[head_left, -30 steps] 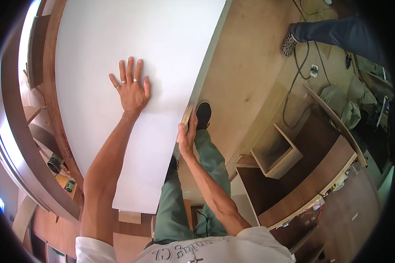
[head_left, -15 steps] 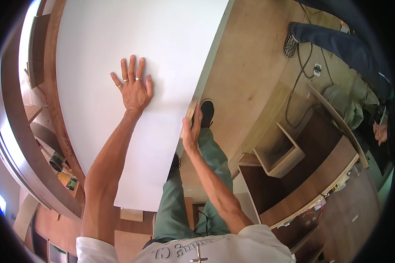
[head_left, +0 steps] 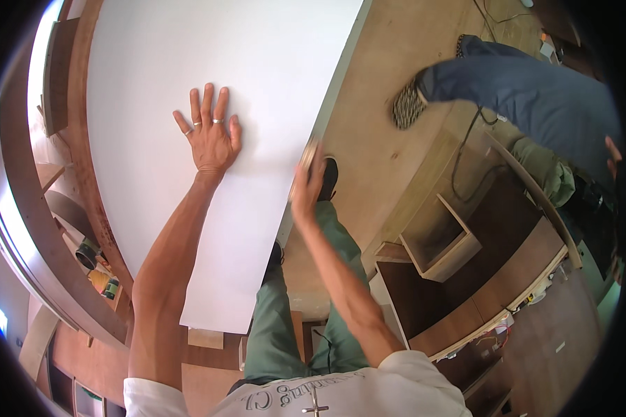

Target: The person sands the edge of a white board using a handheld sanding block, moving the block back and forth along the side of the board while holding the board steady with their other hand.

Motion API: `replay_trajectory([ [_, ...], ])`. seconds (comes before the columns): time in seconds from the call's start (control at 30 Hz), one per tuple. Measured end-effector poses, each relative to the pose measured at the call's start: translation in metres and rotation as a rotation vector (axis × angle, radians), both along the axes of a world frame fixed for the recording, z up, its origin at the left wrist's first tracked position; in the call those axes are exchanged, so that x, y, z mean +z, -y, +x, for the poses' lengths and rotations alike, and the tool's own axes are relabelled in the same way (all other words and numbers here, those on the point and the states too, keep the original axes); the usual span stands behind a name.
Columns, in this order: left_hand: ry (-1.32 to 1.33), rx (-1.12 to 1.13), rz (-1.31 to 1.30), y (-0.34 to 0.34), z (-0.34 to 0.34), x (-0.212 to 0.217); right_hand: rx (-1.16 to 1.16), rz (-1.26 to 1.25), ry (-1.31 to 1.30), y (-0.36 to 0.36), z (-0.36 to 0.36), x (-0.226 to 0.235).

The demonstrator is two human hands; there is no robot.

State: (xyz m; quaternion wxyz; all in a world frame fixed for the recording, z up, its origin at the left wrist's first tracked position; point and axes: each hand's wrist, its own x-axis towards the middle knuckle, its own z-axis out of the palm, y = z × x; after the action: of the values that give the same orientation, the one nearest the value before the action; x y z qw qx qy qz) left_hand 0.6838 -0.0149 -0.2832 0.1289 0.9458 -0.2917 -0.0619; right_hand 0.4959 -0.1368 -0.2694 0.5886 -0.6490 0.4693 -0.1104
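The smooth, flat white panel (head_left: 264, 83) lay beneath the person's left hand (head_left: 213, 147), which pressed palm-down with fingers spread and wore three metal rings (head_left: 218, 121). At the panel's right edge, the right hand (head_left: 306, 198) was clamped around one slim, pale wooden block (head_left: 311, 153), blurred by motion. Right of the panel were a co-worker's blue-trousered leg (head_left: 515, 87), its patterned shoe (head_left: 408, 104), one dark cable (head_left: 457, 167) and one box-shaped wooden frame (head_left: 452, 260). Brown wood (head_left: 83, 125) bordered the panel's left side.
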Motion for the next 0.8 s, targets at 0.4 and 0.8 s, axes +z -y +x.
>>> replay_trajectory([
  [0.4,0.013,0.001,0.009,0.001,0.001,0.002,0.062,0.027,0.014,-0.015,-0.013,0.008],
  [0.8,0.006,-0.005,0.010,0.002,0.001,0.004,0.052,0.078,-0.077,-0.011,-0.008,0.015],
])
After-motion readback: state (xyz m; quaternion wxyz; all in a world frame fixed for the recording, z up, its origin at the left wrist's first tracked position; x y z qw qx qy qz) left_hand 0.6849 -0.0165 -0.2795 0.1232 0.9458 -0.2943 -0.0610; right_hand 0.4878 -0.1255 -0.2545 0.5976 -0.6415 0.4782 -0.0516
